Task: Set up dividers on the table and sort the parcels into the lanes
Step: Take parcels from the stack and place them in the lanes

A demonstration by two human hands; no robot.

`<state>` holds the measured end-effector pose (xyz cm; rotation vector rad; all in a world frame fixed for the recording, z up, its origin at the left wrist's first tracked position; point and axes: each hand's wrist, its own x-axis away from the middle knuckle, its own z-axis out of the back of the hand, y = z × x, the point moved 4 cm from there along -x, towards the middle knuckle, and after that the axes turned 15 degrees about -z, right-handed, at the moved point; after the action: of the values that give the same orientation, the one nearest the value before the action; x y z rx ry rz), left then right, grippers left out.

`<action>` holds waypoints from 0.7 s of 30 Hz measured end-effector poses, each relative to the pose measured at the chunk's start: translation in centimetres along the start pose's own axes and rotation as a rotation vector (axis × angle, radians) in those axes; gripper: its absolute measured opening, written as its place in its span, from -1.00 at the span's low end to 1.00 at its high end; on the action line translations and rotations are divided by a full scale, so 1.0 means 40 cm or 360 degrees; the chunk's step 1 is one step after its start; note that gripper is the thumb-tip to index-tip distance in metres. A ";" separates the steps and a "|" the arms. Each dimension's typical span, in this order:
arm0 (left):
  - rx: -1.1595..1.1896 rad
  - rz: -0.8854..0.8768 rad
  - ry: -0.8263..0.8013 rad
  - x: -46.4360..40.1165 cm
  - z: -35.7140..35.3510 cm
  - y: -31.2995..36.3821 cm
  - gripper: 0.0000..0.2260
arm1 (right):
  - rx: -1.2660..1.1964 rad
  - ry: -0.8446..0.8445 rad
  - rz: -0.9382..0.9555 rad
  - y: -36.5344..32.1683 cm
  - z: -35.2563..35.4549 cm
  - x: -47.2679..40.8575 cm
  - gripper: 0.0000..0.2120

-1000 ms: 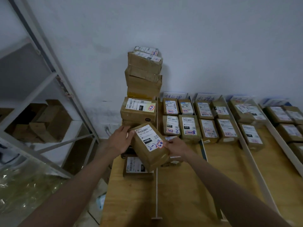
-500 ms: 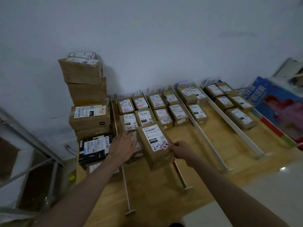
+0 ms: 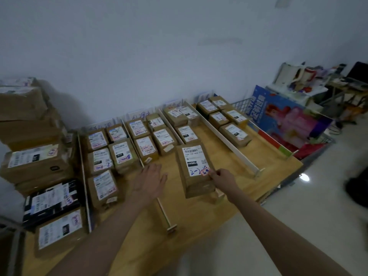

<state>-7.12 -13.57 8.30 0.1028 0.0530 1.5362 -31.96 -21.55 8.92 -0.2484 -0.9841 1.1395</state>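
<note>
Since a moment ago the parcel [image 3: 194, 170] has swung rightwards across the table, away from the stack at the left, and the left hand [image 3: 149, 181] has let go of it; only the right hand [image 3: 223, 179] holds it now, thumb and fingers pinching its near right corner beside the pink sticker. It hangs tilted above the wooden table [image 3: 274, 170], near the front end of the third divider. From the head view, the left hand is spread flat with straight fingers, hovering over the second divider [image 3: 162, 211] and holding nothing. I count four white dividers running front to back: one [image 3: 84, 176] by the big boxes, the second under the left hand, the third [image 3: 169, 124] partly hidden behind the held parcel, and a fourth [image 3: 227, 142] further right. The lane after the first divider holds five brown parcels [image 3: 103, 186], the next lane four [image 3: 145, 147], the next three [image 3: 187, 134], and the last lane five [image 3: 235, 134]. Left of the first divider stands a stack of larger boxes [image 3: 33, 162], with a black parcel [image 3: 51, 200] and one more brown box [image 3: 59, 232] nearer the front. A blue and pink poster board [image 3: 288, 116] leans at the table's right edge.
</note>
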 end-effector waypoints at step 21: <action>0.0053 -0.0326 0.0065 -0.514 -0.092 0.588 -0.60 | -0.0214 0.0178 -0.0155 0.273 0.546 -0.382 -0.68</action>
<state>-31.57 -33.24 6.35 0.0895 0.1182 1.3329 -56.69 -36.13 6.64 -0.3647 -0.9645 0.9621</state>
